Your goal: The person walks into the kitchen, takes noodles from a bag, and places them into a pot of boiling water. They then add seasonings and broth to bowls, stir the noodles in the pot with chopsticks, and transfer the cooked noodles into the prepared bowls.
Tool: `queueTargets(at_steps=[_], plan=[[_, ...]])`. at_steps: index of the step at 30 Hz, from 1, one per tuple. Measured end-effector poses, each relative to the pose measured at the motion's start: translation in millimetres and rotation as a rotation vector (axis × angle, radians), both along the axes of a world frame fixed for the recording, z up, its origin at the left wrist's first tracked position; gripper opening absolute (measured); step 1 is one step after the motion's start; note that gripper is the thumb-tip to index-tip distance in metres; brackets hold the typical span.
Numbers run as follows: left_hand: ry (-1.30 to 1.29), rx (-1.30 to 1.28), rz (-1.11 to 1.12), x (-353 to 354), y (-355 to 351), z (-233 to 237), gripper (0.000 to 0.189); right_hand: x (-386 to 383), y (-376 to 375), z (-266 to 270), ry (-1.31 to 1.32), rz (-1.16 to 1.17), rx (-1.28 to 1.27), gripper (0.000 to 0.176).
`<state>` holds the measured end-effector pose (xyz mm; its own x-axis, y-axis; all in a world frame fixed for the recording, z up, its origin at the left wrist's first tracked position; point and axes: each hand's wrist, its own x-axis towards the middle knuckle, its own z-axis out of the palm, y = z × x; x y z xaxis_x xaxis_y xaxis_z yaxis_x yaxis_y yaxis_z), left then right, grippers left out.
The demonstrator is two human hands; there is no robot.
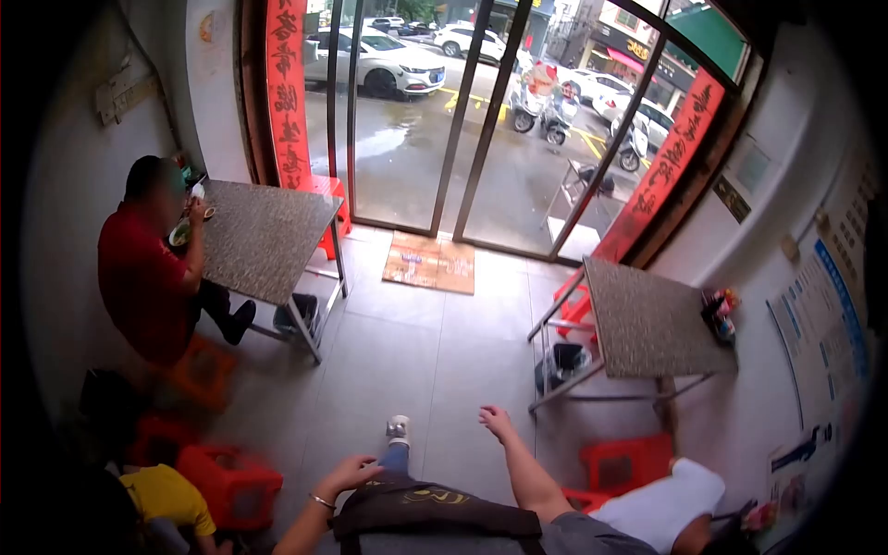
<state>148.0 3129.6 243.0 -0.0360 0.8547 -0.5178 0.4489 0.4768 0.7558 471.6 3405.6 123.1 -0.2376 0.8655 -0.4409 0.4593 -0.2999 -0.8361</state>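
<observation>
My left hand (354, 472) hangs beside my dark apron (435, 504), its fingers loosely stretched out and nothing in it. A bracelet (322, 500) circles that wrist. In front of my body on the other side, my right hand (496, 421) reaches forward over the floor with its fingers apart, also without anything in it. One white shoe (398, 429) shows on the tiled floor (407, 361) between the two hands.
Glass doors (416, 139) stand ahead, with a brown mat (429, 263) before them. A person in red eats at the left table (268, 231). Another table (657, 319) stands right. Red stools (231, 481) and people in yellow (166, 499) and white (661, 509) flank me.
</observation>
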Motion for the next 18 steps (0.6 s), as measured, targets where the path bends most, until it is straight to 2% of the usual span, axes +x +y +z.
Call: queueTargets(at_steps=[1,2,3,5,8,11,12,13,14,15,16,17,18], plan=[[0.047,-0.046,-0.003,-19,37,-14,0.062,-26,46,13,0.003,0.01,0.014,0.037],[0.134,-0.061,-0.066,-34,78,-1,0.065,-53,87,23,0.131,-0.002,0.046,0.037],[0.141,-0.061,-0.067,-53,116,-9,0.065,-74,121,28,0.253,-0.018,0.069,0.037],[0.222,-0.055,-0.19,-83,206,-25,0.066,-81,185,5,0.14,0.02,0.006,0.036],[0.243,0.008,-0.183,-113,360,-3,0.061,-37,261,-42,-0.105,0.067,-0.16,0.035],[0.277,0.244,-0.295,-122,507,51,0.056,20,296,-32,-0.08,-0.333,-0.346,0.024],[0.267,0.307,-0.347,-124,555,64,0.054,51,308,-54,-0.056,-0.458,-0.393,0.016],[0.294,0.31,-0.388,-127,598,70,0.054,100,320,-107,-0.003,-0.453,-0.457,0.013],[0.239,0.335,-0.382,-130,643,70,0.053,122,332,-111,-0.205,-0.485,-0.484,0.016],[0.179,0.362,-0.374,-136,688,68,0.052,127,356,-75,-0.458,-0.447,-0.565,0.013],[0.191,0.377,-0.403,-146,733,62,0.052,156,380,-114,-0.57,-0.536,-0.661,0.012],[0.265,0.395,-0.372,-156,768,54,0.052,174,418,-130,-0.645,-0.519,-0.684,0.009],[0.336,0.417,-0.33,-160,808,48,0.052,154,468,-91,-0.675,-0.649,-0.606,0.009]])
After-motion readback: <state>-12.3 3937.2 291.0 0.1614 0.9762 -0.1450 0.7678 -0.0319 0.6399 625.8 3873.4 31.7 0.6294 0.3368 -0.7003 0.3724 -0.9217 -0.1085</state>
